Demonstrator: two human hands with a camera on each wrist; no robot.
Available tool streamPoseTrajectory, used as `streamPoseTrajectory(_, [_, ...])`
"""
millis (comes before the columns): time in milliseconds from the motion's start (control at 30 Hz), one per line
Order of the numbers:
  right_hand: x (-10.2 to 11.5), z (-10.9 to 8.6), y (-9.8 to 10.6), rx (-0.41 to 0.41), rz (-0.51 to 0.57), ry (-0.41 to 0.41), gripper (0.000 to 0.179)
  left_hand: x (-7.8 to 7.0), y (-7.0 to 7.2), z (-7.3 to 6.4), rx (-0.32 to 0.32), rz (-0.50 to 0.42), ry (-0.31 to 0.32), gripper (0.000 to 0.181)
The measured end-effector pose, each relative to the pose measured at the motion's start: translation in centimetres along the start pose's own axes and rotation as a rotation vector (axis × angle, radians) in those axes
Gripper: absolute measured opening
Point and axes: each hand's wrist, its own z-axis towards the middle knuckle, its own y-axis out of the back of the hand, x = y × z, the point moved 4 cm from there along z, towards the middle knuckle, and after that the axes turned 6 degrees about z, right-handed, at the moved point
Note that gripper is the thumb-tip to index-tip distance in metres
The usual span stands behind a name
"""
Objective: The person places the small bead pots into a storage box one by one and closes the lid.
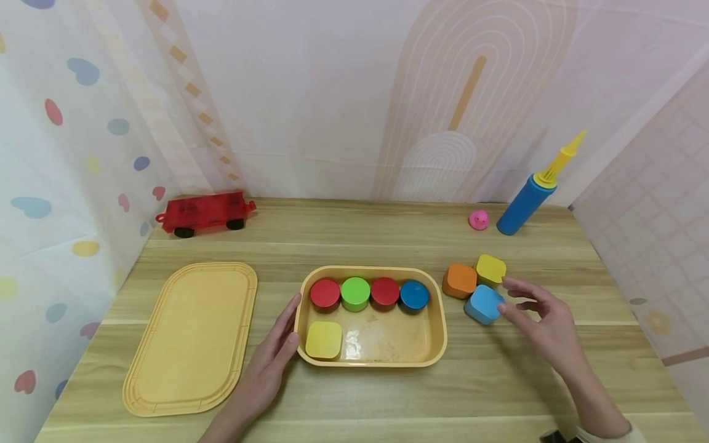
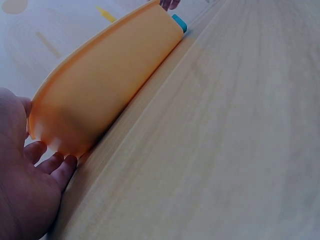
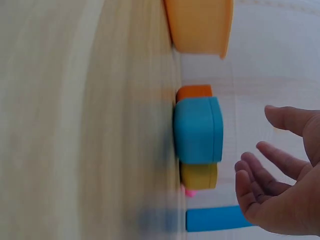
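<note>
1. Resting against the left end of the yellow-orange tray [image 1: 388,346], the left hand [image 1: 266,368] has its fingers slightly apart and lightly bent, their tips on the outer wall.
2. A pale sleeve [image 1: 615,435] enters at the lower right, with a dark object [image 1: 552,437] beside it; that one is cut off by the edge, so what it is I cannot tell.
3. The right hand [image 1: 547,325] is just beside the light-blue block [image 1: 484,305], thumb spread from the other fingers; the right wrist view shows a gap between fingers and block.
4. On the wood-grain desk [image 1: 365,406], left of the tray and well apart from it, lies a flat yellow lid-like panel [image 1: 194,338] with rounded corners.
5. Inside the tray, a yellow block [image 1: 324,339] sits in the near left corner. Along the far wall runs a row, left to right: red disc [image 1: 325,293], green disc [image 1: 356,292], second red disc [image 1: 384,291], blue disc [image 1: 413,296].
6. Right of the tray, an orange block [image 1: 460,280] and another yellow block [image 1: 490,269] stand just behind the light-blue one.
7. Farther back are a pink duck [image 1: 479,219] beside a blue-and-yellow pump [image 1: 525,203], and a red toy wagon [image 1: 205,210] at the left, before a patterned curtain [image 1: 310,92].
</note>
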Motion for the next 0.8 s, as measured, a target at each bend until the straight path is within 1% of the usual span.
streamPoseTrajectory(167, [-0.9,0.3,0.2,0.032,-0.066,-0.07,0.047,0.2,0.0,0.0,0.003,-0.002,0.011,0.06])
streamPoseTrajectory(333, [-1.5,0.3,0.0,0.125,-0.113,-0.197,0.053,0.3,0.0,0.0,0.004,0.009,0.023,0.059])
streamPoseTrajectory(433, [-1.8,0.4,-0.3,0.182,-0.13,-0.251,0.058,0.2,0.0,0.0,0.004,0.013,0.025,0.059])
streamPoseTrajectory(600, [-2.2,0.5,-0.8,0.221,-0.135,-0.281,0.063,-0.1,0.0,0.0,0.002,0.012,0.022,0.059])
streamPoseTrajectory(800, [-2.4,0.6,-1.1,0.223,-0.15,-0.287,0.064,0.0,0.0,0.0,0.005,0.023,0.027,0.06])
